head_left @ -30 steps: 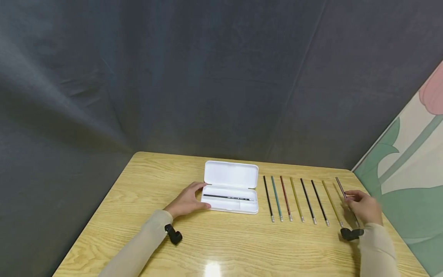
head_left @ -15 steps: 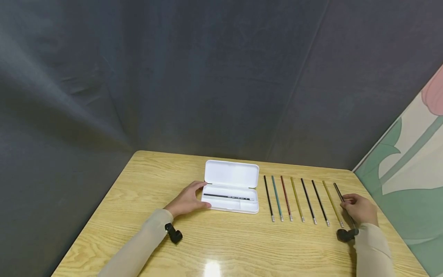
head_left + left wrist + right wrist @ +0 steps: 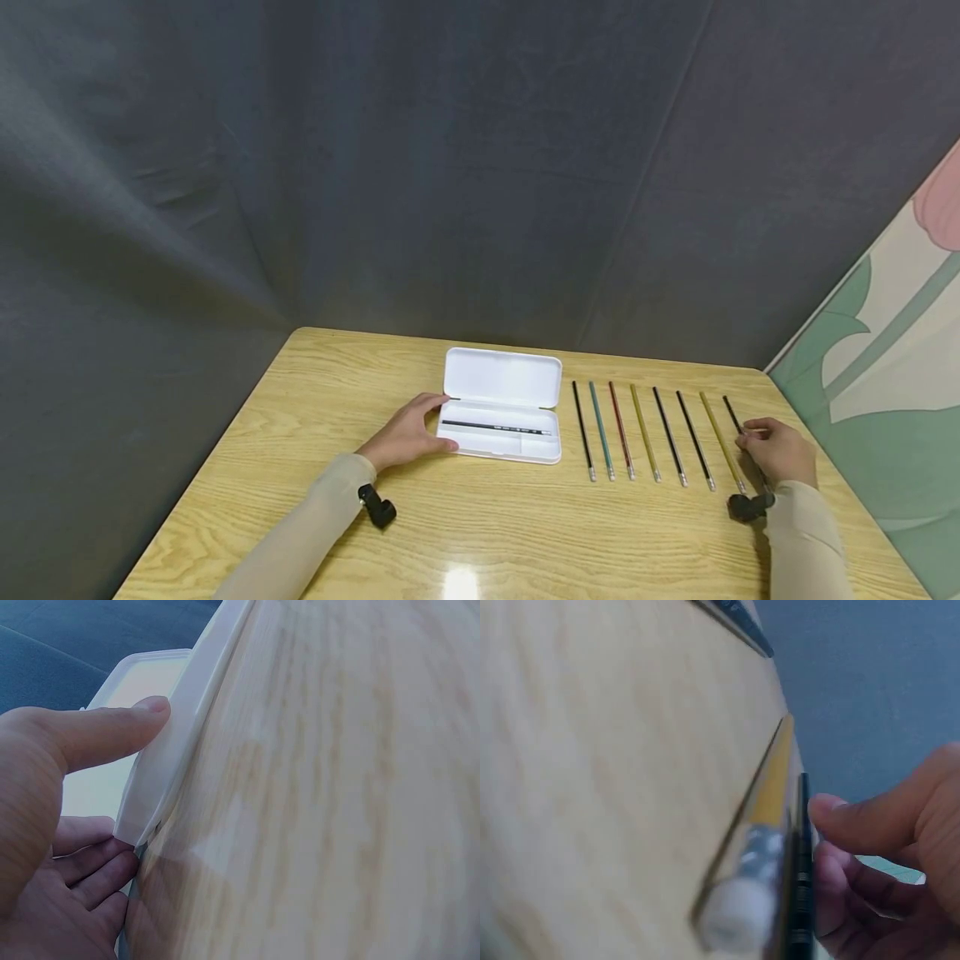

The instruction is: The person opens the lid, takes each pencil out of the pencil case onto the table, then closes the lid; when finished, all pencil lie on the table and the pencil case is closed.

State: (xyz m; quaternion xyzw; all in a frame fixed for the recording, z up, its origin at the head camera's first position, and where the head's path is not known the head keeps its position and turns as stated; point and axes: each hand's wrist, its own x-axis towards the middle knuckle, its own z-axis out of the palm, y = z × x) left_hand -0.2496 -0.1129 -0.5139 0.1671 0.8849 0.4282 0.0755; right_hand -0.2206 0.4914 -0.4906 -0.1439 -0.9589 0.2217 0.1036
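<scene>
My left hand (image 3: 408, 433) grips the left end of an open white pencil case (image 3: 480, 442), thumb at the front edge and fingers toward the hinge. In the left wrist view the thumb presses the side wall (image 3: 169, 761) of the case. One black pencil (image 3: 491, 427) lies lengthwise in the case. At the far right, my right hand (image 3: 783, 452) pinches a black pencil (image 3: 731, 411) lying close over the table; the palm hides its lower part in the head view. A yellow pencil (image 3: 774, 784) with a white eraser lies just left of it in the right wrist view.
Several pencils stand in a spaced row between the case and the right hand, among them a teal pencil (image 3: 601, 429) and a red pencil (image 3: 621, 429), erasers toward me. A dark curtain (image 3: 480, 167) hangs behind the wooden table (image 3: 570, 533); a flowered cloth (image 3: 900, 375) borders the right.
The pencil in my right hand has come down from a raised tilt and shifted left, now lined up beside the yellow pencil. My left hand and the case have stayed put.
</scene>
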